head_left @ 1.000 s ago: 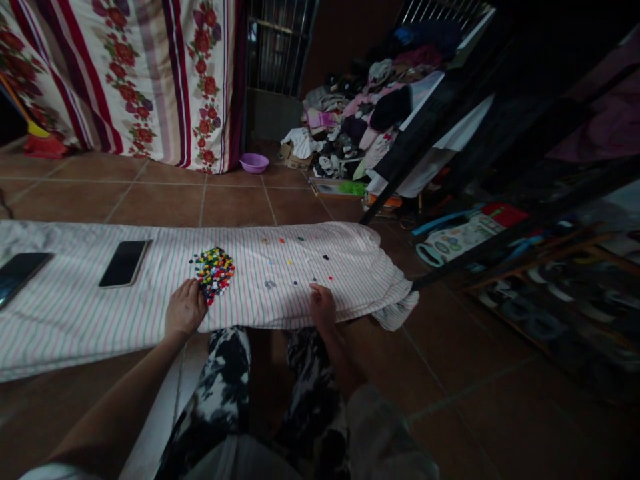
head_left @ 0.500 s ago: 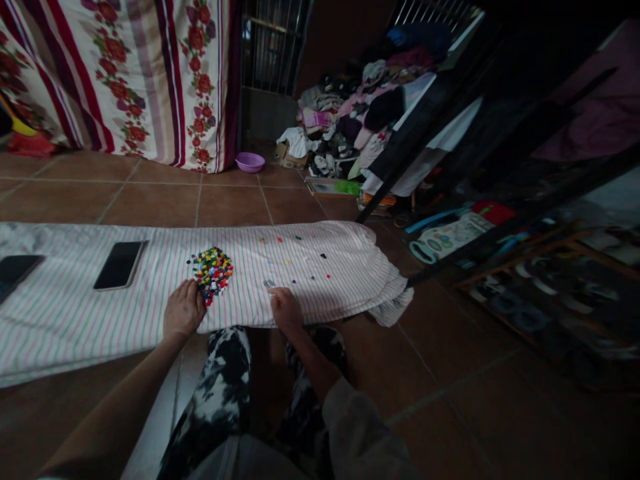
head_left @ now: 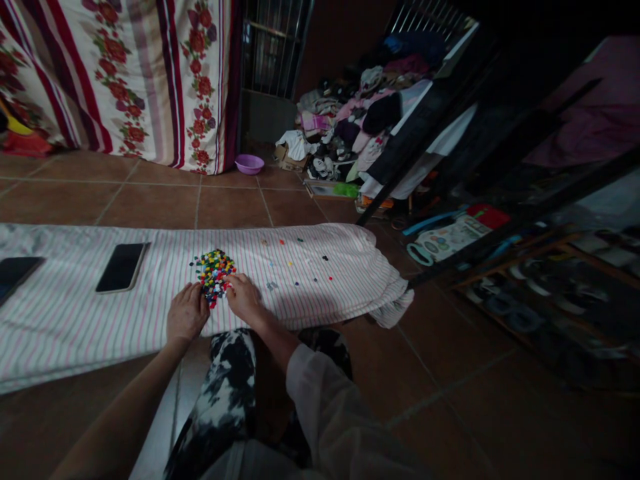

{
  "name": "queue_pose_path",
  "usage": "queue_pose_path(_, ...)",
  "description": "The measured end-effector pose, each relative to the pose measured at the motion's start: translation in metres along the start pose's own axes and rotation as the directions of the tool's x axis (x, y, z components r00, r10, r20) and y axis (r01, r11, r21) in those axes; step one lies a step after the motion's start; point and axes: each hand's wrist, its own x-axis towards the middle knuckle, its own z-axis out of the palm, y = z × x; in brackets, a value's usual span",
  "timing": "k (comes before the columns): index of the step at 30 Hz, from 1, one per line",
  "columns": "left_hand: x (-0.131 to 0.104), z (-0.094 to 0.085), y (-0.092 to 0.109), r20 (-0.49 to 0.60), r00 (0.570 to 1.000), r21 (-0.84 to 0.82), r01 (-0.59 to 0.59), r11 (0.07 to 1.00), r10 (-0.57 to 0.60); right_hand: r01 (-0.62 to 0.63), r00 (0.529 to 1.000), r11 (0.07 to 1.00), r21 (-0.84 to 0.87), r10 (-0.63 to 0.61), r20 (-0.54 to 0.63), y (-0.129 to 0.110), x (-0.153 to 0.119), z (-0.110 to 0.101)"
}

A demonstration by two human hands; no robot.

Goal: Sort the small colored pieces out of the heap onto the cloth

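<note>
A heap of small multicoloured beads or bricks (head_left: pixel 214 267), too small to name exactly, lies on the striped cloth (head_left: pixel 150 320). At its lower left edge my left hand (head_left: pixel 188 312) rests flat on the cloth, fingers stretched and touching the heap. My right hand (head_left: pixel 244 299) reaches in from the right, fingers curled together with the tips among the pieces. Whatever is between those tips is hidden. Several single pieces lie spread out to the right, among them a red piece (head_left: pixel 331 279), a black piece (head_left: pixel 325 258) and a grey piece (head_left: pixel 272 286).
A phone (head_left: pixel 121 268) lies left of the heap, with a second dark device (head_left: pixel 17 275) farther left. Beyond the cloth-covered surface are a purple basin (head_left: pixel 249 164), a clothes pile (head_left: pixel 350 127) and a floral curtain (head_left: pixel 155 80). A shoe rack (head_left: pixel 560 293) stands at right.
My right hand has moved left from the grey piece to the right edge of the heap. My left hand stays beside the heap, nearly unmoved.
</note>
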Motion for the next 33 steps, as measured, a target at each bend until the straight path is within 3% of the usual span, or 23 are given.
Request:
queue_pose_path(4,0.000,-0.002,0.000,0.011,1.000,0.020,0.017,1.000,-0.018,-0.079,0.997,0.996,-0.043,0.078,-0.024,-0.005,0.015,0.011)
queue_pose_path(8,0.001,-0.006,0.004,0.046,0.998,0.030,0.050,0.998,-0.051,-0.129,0.991,0.991,-0.029,0.127,-0.038,0.009,0.023,0.017)
queue_pose_path(18,0.002,-0.006,0.006,0.071,0.996,0.046,0.053,0.998,-0.056,-0.028,0.998,0.999,0.021,0.030,-0.057,0.035,0.023,0.026)
queue_pose_path(33,0.003,-0.008,0.011,0.065,0.995,0.077,0.067,0.995,-0.072,0.015,0.999,0.994,-0.105,-0.010,0.050,0.028,0.025,0.016)
